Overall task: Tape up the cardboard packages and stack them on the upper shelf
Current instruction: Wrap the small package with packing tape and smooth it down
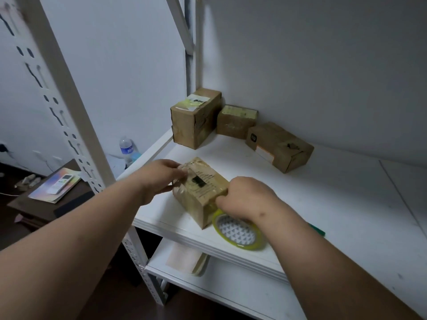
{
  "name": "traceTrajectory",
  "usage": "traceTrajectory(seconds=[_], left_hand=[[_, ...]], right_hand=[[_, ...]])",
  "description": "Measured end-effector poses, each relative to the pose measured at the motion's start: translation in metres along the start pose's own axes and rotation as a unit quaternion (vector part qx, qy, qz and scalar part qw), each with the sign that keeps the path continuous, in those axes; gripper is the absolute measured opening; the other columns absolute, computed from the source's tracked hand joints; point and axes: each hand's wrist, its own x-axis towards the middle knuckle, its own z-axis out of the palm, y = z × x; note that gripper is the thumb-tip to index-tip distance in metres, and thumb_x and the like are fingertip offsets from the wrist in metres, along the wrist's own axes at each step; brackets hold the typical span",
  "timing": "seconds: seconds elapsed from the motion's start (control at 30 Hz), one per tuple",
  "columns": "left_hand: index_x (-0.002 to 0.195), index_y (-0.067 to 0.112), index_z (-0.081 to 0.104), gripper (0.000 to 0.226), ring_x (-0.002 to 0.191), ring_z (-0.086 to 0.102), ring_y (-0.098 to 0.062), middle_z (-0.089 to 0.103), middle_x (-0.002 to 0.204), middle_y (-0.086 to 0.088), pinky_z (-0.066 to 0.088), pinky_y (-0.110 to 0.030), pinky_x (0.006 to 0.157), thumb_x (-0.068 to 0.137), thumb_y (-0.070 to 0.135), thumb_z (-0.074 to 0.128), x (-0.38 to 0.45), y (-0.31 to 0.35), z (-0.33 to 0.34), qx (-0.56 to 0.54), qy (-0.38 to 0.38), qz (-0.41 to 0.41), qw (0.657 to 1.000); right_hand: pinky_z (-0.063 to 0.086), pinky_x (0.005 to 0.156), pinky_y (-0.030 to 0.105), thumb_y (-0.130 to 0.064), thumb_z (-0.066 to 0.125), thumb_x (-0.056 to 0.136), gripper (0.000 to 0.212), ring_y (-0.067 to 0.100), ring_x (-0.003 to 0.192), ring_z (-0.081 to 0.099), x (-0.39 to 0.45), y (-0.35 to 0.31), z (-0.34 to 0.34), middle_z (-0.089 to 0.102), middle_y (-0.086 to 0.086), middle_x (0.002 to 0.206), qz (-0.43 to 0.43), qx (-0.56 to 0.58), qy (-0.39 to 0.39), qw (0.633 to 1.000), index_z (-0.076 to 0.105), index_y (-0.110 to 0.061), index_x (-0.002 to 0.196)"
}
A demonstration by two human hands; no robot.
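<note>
Both forearms reach in from the bottom of the frame, and they meet on the small cardboard box [200, 190] sitting near the front left corner of the white shelf [335, 204]. Left hand [161, 175] pinches the far left top edge, where clear tape looks crinkled; right hand [245, 197] has its fingers curled over the near right end, seemingly pressing tape down, though exactly what it pinches I can't tell. Judging by its size, this box should be light and fairly stiff, slick where taped, so take it across the short sides, one palm to each end. Its long axis runs from back left to front right, printed face up. Just beside it, touching the right wrist, lies the yellow-green tape roll [239, 232], flat on the shelf. Farther back sit three more boxes: a tall box [195, 118] in the corner, a middle box [235, 122] against the wall, a labelled box [279, 146] to its right.
</note>
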Motion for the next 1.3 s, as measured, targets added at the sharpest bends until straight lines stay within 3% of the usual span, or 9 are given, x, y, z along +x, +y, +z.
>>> traceTrajectory(seconds=[0.1, 0.23, 0.37, 0.47, 0.57, 0.7, 0.87, 1.07, 1.3], left_hand=[[0.148, 0.022, 0.043, 0.056, 0.125, 0.052, -0.022, 0.051, 0.142, -0.001, 0.042, -0.034, 0.104, 0.096, 0.029, 0.062, 0.006, -0.001, 0.002, 0.158, 0.078, 0.075, 0.981], [0.14, 0.019, 0.054, 0.055, 0.134, 0.046, -0.027, 0.049, 0.145, -0.005, 0.038, -0.04, 0.111, 0.096, 0.047, 0.039, 0.0, -0.011, 0.011, 0.388, 0.114, 0.32, 0.857], [0.158, 0.027, 0.012, 0.119, 0.152, -0.003, -0.009, 0.003, 0.165, 0.011, 0.004, -0.046, 0.124, 0.063, 0.093, -0.015, -0.005, -0.023, 0.009, 0.52, 0.007, 0.255, 0.815], [0.157, 0.028, -0.007, 0.138, 0.149, -0.017, -0.005, -0.014, 0.163, 0.012, -0.003, -0.048, 0.123, 0.042, 0.102, -0.015, -0.013, -0.017, 0.002, 0.572, -0.026, 0.216, 0.791], [0.157, 0.026, -0.011, 0.138, 0.151, -0.012, -0.01, -0.014, 0.164, 0.008, 0.006, -0.046, 0.122, 0.04, 0.1, -0.013, -0.014, -0.01, 0.001, 0.629, -0.012, 0.214, 0.747], [0.158, 0.024, 0.006, 0.118, 0.15, 0.014, -0.018, 0.009, 0.166, 0.004, 0.023, -0.043, 0.109, 0.062, 0.091, 0.011, -0.015, -0.011, 0.013, 0.669, 0.066, 0.241, 0.7], [0.134, 0.018, 0.056, 0.102, 0.12, 0.051, -0.027, 0.056, 0.136, -0.005, 0.029, -0.044, 0.096, 0.067, 0.087, 0.023, -0.005, -0.019, 0.02, 0.616, 0.149, 0.312, 0.708], [0.156, 0.032, -0.006, 0.103, 0.151, -0.005, -0.014, -0.003, 0.165, 0.002, -0.004, -0.049, 0.122, 0.069, 0.087, -0.007, 0.006, -0.028, 0.008, 0.628, 0.059, 0.308, 0.712], [0.157, 0.028, 0.013, 0.1, 0.151, -0.004, -0.012, 0.004, 0.165, 0.005, 0.004, -0.037, 0.121, 0.071, 0.079, 0.005, 0.009, -0.023, 0.006, 0.573, 0.007, 0.334, 0.748]], right_hand=[[0.039, 0.059, 0.029, -0.054, 0.05, 0.089, 0.033, 0.02, 0.08, 0.06, 0.005, -0.006, 0.011, 0.062, 0.0, 0.084, 0.007, 0.079, -0.025, 0.997, 0.057, -0.022, 0.083], [0.043, 0.069, 0.03, -0.053, 0.049, 0.095, 0.03, 0.019, 0.087, 0.058, 0.0, -0.007, 0.014, 0.061, -0.001, 0.096, 0.018, 0.166, -0.038, 0.985, 0.053, -0.024, 0.101], [0.047, 0.075, 0.032, -0.056, 0.052, 0.092, 0.033, 0.017, 0.087, 0.057, -0.003, -0.007, 0.012, 0.058, -0.004, 0.093, 0.045, 0.166, -0.02, 0.985, 0.055, -0.025, 0.102], [0.039, 0.101, 0.043, -0.055, 0.048, 0.088, 0.045, 0.024, 0.116, 0.047, -0.006, -0.011, 0.012, 0.049, 0.002, 0.119, 0.022, 0.019, 0.102, 0.994, 0.055, -0.02, 0.116], [0.009, 0.122, 0.049, -0.051, 0.041, 0.091, 0.062, 0.024, 0.145, 0.02, -0.012, -0.02, 0.015, 0.022, 0.006, 0.157, -0.016, -0.046, 0.134, 0.99, 0.043, -0.013, 0.14], [-0.009, 0.121, 0.055, -0.053, 0.045, 0.089, 0.076, 0.024, 0.152, 0.006, -0.02, -0.024, 0.004, 0.0, 0.007, 0.166, -0.021, -0.08, 0.152, 0.985, 0.024, -0.013, 0.15], [-0.013, 0.119, 0.056, -0.053, 0.037, 0.095, 0.086, 0.025, 0.153, -0.005, -0.014, -0.042, 0.004, -0.004, 0.011, 0.166, -0.072, -0.179, 0.044, 0.98, -0.002, -0.008, 0.158], [-0.018, 0.116, 0.059, -0.044, 0.034, 0.099, 0.08, 0.026, 0.153, -0.008, -0.009, -0.033, 0.006, -0.009, 0.014, 0.165, -0.082, -0.23, 0.018, 0.97, -0.008, -0.007, 0.157], [-0.005, 0.12, 0.054, -0.037, 0.046, 0.096, 0.084, 0.027, 0.153, -0.003, -0.004, -0.049, 0.016, -0.003, 0.013, 0.166, -0.068, -0.192, 0.023, 0.979, -0.003, -0.006, 0.157]])
